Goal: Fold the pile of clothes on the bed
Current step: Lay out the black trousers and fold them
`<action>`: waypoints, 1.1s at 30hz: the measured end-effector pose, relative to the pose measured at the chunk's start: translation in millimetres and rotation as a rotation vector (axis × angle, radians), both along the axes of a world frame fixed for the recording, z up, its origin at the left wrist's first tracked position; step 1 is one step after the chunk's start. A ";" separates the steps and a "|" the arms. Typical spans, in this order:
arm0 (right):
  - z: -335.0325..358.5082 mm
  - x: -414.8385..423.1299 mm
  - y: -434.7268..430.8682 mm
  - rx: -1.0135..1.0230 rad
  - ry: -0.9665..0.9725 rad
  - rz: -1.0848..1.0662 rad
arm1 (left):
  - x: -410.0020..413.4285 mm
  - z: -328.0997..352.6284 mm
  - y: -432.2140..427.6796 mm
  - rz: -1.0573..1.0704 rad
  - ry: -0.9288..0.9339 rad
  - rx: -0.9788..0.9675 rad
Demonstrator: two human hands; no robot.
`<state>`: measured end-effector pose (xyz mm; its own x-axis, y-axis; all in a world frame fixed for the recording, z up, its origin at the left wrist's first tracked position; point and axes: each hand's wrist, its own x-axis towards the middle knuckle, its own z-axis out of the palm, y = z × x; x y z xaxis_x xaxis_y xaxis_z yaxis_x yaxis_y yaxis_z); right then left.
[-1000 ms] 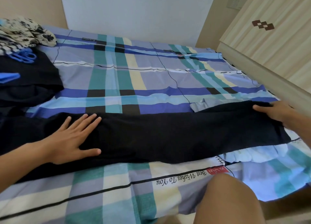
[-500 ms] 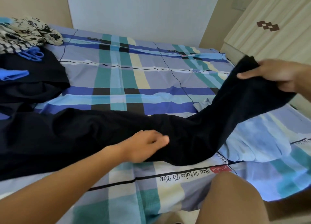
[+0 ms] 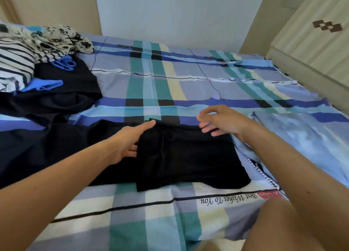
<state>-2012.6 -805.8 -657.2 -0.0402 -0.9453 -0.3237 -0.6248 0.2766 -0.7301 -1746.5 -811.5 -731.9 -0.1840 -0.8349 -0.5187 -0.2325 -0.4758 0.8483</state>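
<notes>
The left hand (image 3: 130,143) is lying straight-fingered, gripping nothing, fingertips slipping under the doubled flap of the black garment (image 3: 188,156). The garment is spreading rightward from it across the bed (image 3: 170,84). The right hand (image 3: 219,122) is hovering loose and empty just above the flap's far edge. The cloth is looking soft, light and limp, so pinching its corners seems best.

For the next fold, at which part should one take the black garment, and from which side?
Probably the doubled right end of the black garment, pinched through both layers at its corners, from the right. That end lies flat with a clean edge; the rest trails left, loose. The right hand hovers open above it; the left hand rests at the flap's edge.
</notes>
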 end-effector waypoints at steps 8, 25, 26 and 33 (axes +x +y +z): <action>-67.5 -57.1 11.5 -0.103 0.251 -0.196 | -20.0 -3.9 -1.0 0.046 -0.291 -0.454; -62.8 -64.3 17.6 0.099 -0.350 -0.244 | -17.4 -24.1 33.6 -0.614 -1.001 -0.852; -57.7 -71.7 16.8 0.040 -0.325 -0.287 | -23.5 -26.4 37.8 -0.646 -0.977 -0.825; -122.3 -215.2 -19.2 -0.160 0.295 -0.468 | -34.8 -22.6 46.1 -0.816 -0.887 -0.762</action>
